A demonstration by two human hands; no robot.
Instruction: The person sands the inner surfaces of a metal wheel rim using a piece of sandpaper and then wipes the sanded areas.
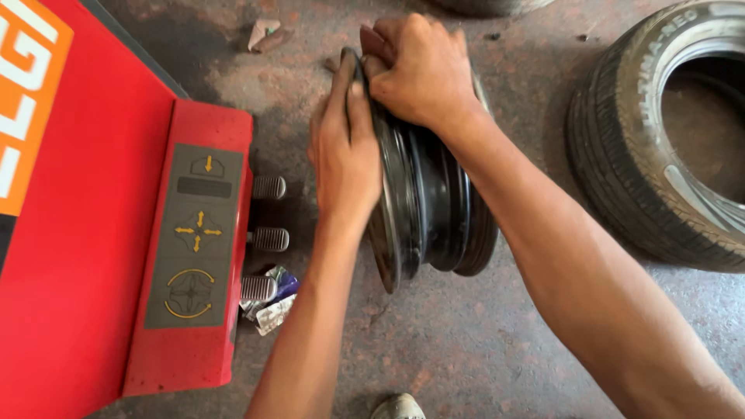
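Toe of a shoe at the bottom edge, on the stained concrete floor. Both forearms run up from the bottom of the view toward a bare black steel wheel rim, which stands upright on its edge on the floor, just right of a red machine.

Left hand: laid flat against the near face of the rim, fingers together and pointing up toward the top edge, pressing on a black rubber strip there. Fingers extended, not curled round anything that can be seen.

Right hand: closed over the top of the rim, fingers bent and gripping the rubber strip where it lies over the rim's edge. The two hands touch at the top of the rim.

Left of the rim: red machine with a grey panel of yellow arrow symbols. Three ribbed metal pedals stick out of its side toward the rim. Crumpled wrappers lie on the floor under the lowest pedal.

Right side, well apart from the rim: a tyre lying flat on the floor, tread and sidewall showing.

Far edge: a scrap of paper on the floor, and part of another tyre at the top.
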